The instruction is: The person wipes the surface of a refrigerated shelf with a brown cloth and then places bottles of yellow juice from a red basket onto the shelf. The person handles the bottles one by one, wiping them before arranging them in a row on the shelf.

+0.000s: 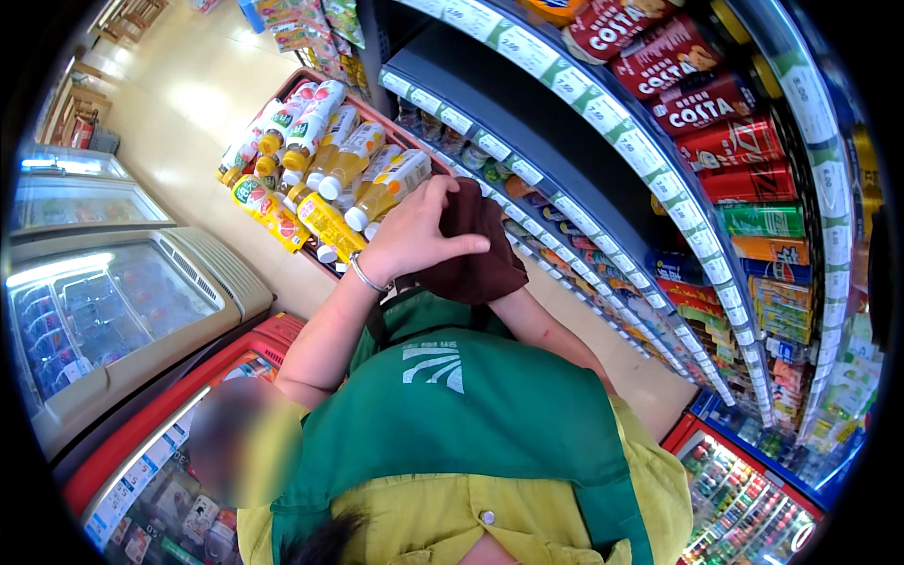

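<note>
A dark brown cloth [474, 247] covers my right hand, so its fingers are hidden; only the wrist and forearm show below it. Beside the cloth is my left hand [422, 236], with a silver bangle on the wrist. Its thumb is spread over the cloth and its bent fingertips rest at the cloth's upper left edge. Just beyond the hands, a red crate [399, 127] holds drink bottles: amber ones with white caps [360, 152], a yellow-labelled bottle [328, 220] and white-sleeved bottles with yellow caps [311, 120].
At the right rises a curved-looking shelf unit [537, 106] with price tags, a dark bare shelf board [494, 78] and drink cans [734, 166]. Chest freezers [205, 254] line the left. Snack bags [311, 28] hang beyond the crate. A red-framed drinks cooler [681, 431] stands at lower right.
</note>
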Demonstrator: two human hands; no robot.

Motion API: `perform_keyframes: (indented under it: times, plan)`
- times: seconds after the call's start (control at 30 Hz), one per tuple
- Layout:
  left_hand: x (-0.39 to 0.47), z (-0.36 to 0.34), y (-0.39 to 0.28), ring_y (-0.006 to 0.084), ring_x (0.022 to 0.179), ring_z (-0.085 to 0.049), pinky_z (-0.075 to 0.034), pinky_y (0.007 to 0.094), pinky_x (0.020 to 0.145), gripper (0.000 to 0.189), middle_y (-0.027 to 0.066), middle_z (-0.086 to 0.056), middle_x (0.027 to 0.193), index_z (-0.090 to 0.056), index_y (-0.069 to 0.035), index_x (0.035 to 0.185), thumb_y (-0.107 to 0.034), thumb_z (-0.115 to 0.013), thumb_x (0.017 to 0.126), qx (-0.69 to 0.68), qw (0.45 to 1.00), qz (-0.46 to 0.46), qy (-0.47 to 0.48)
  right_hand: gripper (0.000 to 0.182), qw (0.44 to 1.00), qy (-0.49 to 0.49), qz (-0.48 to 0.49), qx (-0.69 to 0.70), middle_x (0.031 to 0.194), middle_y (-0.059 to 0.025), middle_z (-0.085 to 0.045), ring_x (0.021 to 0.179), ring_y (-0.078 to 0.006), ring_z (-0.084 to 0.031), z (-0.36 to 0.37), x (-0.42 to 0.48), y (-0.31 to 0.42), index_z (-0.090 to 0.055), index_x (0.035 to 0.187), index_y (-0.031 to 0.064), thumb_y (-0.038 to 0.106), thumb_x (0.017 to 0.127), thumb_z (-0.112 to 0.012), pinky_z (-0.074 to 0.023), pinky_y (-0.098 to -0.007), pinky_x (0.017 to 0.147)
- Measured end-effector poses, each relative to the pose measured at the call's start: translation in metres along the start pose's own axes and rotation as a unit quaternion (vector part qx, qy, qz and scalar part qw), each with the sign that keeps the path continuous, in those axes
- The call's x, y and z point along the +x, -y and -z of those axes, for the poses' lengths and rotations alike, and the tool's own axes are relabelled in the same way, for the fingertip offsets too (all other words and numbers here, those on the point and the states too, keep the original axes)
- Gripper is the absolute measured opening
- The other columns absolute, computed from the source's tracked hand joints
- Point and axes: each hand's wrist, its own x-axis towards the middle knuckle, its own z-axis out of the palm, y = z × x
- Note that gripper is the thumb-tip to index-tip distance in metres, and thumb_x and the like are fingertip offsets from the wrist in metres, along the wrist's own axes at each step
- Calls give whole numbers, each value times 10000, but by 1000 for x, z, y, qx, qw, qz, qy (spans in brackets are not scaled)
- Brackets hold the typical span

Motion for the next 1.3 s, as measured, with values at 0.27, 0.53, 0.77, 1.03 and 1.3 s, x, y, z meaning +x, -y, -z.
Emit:
perform_keyframes:
  times: [0.27, 0.53, 0.77, 1.03, 1.3]
  plan:
    - [10, -55, -37, 99, 1016, -448, -378, 253, 859, 364, 31, -457, 1070, -349, -87, 1051, 70, -565, 804, -364, 929, 22, -54, 466, 859, -40, -59, 507, 1268, -101, -438, 1103, -223, -481, 1, -25, -52, -362, 1303, 58, 299, 913, -445, -406, -334, 910]
    - [36, -82, -14, 93, 923, -464, -412, 223, 834, 429, 31, -463, 1054, -354, -71, 1210, -2, -576, 850, -402, 903, 79, -127, 470, 824, -49, -107, 555, 1410, -112, -338, 1233, -230, -401, 50, -43, -98, -320, 1363, 68, 327, 971, -324, -334, -342, 1024]
    - [33, -117, 0, 86, 931, -469, -422, 221, 771, 299, 7, -492, 991, -477, -75, 1155, -109, -583, 878, -360, 925, 90, -80, 565, 936, -217, -234, 147, 1453, -142, -248, 1311, -298, -257, 166, -63, -182, -273, 1405, 161, 428, 921, -386, -222, -407, 1069]
    - [44, -162, 39, 200, 874, -576, -488, 306, 716, 266, 82, -589, 952, -567, -46, 1043, -176, -638, 822, -206, 972, 82, -83, 651, 903, 67, -303, -297, 1515, -165, -38, 1393, -364, -16, 85, -32, -285, -203, 1446, 296, 540, 879, -409, -27, -537, 1094]
    - [46, -171, 78, 196, 873, -580, -480, 307, 735, 215, 78, -590, 940, -572, -41, 1022, -141, -622, 838, -270, 948, 112, -128, 584, 958, 71, -15, -277, 1510, -163, -92, 1388, -383, -55, -3, 143, -247, -261, 1425, 312, 490, 893, -422, -51, -569, 1085]
